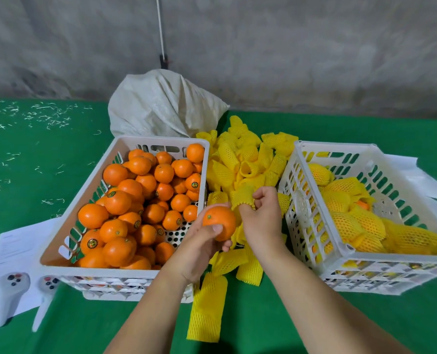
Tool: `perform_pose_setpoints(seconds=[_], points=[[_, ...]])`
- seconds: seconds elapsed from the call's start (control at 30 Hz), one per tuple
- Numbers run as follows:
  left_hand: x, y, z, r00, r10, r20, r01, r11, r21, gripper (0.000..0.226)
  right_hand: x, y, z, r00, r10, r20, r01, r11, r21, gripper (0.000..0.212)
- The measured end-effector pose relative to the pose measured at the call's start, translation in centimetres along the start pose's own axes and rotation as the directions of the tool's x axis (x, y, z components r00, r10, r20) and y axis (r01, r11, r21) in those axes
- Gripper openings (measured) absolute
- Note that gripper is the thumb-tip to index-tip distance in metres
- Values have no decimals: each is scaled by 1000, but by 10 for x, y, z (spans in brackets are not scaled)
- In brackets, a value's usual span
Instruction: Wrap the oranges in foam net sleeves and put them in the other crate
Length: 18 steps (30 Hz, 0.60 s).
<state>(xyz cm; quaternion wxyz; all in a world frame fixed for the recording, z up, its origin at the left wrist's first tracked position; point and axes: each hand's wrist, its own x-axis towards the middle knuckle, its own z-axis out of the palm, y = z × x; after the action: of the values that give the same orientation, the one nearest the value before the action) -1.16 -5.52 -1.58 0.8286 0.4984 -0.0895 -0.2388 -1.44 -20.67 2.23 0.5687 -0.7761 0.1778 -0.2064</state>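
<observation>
Left hand [202, 247] grips one orange [218, 222]; right hand [259, 213] pinches a sleeve [241, 196] just beside it.

Both hang over the gap between the crates, above the sleeve pile [245, 159] in the middle of the green table [314, 315]. Left crate [158, 141] is heaped with bare fruit; right crate [340, 249] holds wrapped ones. Risks, as I read it: sleeve mouth looks collapsed, so it may snag on the orange and tear or bunch up. Orange sits on fingertips and thumb only, so a hard push could pop it loose onto the pile or off the near edge. Fruit heaped against the left crate's far wall could roll if that crate gets bumped.
</observation>
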Motion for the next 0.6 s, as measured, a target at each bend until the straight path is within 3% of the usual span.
perform_pose_setpoints(seconds=[0.17, 0.3, 0.5, 0.6], points=[[-3, -3, -1, 999, 0, 46, -2, 999, 50, 56, 1, 5, 4, 993, 96, 62, -98, 995, 29, 42], [0, -7, 5, 995, 52, -88, -43, 994, 104, 58, 2, 7, -9, 983, 101, 152, -107, 994, 29, 19], [2, -12, 10, 964, 141, -226, -98, 976, 193, 77, -17, 1, -21, 970, -129, 204, 142, 988, -52, 4], [0, -11, 8, 976, 140, -169, -117, 984, 135, 78, -30, 1, -19, 945, -243, 218, 269, 958, -100, 10]])
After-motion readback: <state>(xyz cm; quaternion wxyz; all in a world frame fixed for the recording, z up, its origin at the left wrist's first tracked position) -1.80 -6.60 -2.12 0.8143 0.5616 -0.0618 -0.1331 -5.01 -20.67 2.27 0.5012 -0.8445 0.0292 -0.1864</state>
